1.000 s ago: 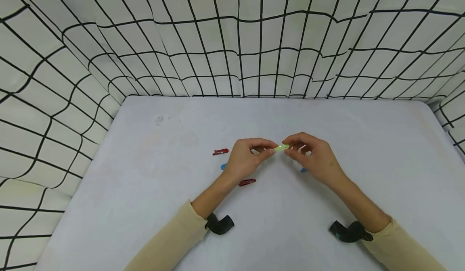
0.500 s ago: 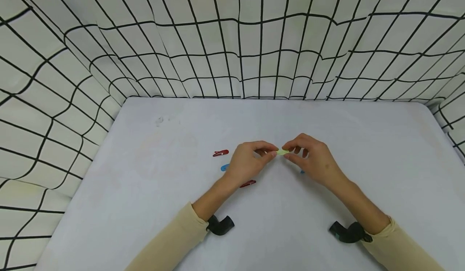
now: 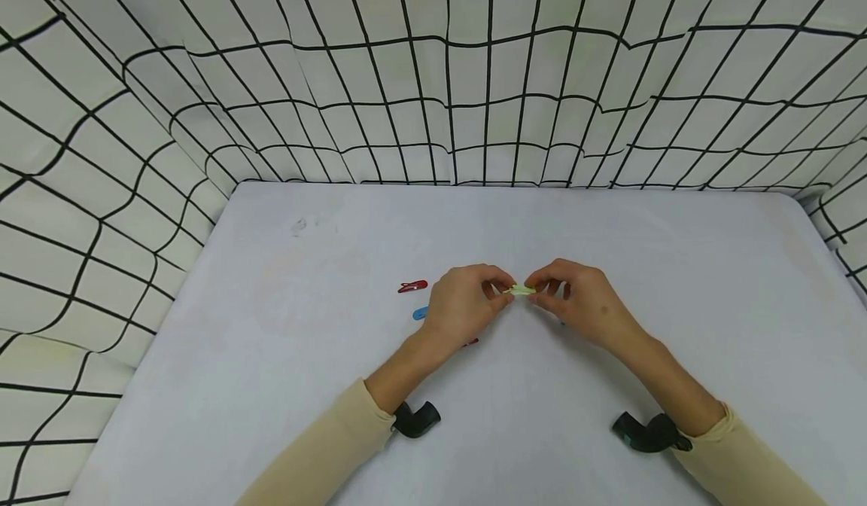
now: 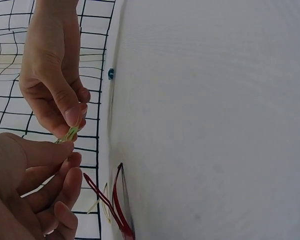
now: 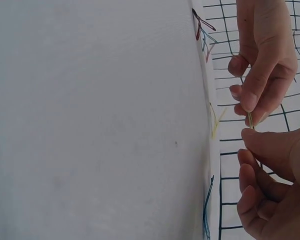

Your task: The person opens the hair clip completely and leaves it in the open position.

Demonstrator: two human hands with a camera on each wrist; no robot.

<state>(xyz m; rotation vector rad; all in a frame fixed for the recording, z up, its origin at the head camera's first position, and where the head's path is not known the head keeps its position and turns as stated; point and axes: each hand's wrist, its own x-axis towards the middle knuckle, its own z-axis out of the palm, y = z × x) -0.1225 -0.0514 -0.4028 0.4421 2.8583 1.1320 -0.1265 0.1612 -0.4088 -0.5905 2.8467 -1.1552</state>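
Between both hands is a yellow-green hair clip (image 3: 520, 290), held in the air over the white table. My left hand (image 3: 467, 303) pinches one end between thumb and fingertips. The other end is in the thumb-and-finger pinch of my right hand (image 3: 576, 299). Seen from the left wrist, the clip (image 4: 70, 134) shows as thin green strips, largely covered by fingertips. Beside the left hand lie a red hair clip (image 3: 412, 286) and a blue hair clip (image 3: 420, 313), partly hidden. A second red clip (image 3: 471, 342) peeks out from under the left wrist.
In the right wrist view, another yellow clip (image 5: 215, 122) and a blue clip (image 5: 208, 210) stand out along the edge of the white table (image 5: 90, 125). Black netting (image 3: 488, 69) over white sheeting rises behind and beside the table.
Both hands have come slightly nearer the body with the yellow-green clip, whose outline now looks more splayed. The left hand and wrist cover more of the lower red clip; the blue clip by the right hand is almost hidden.
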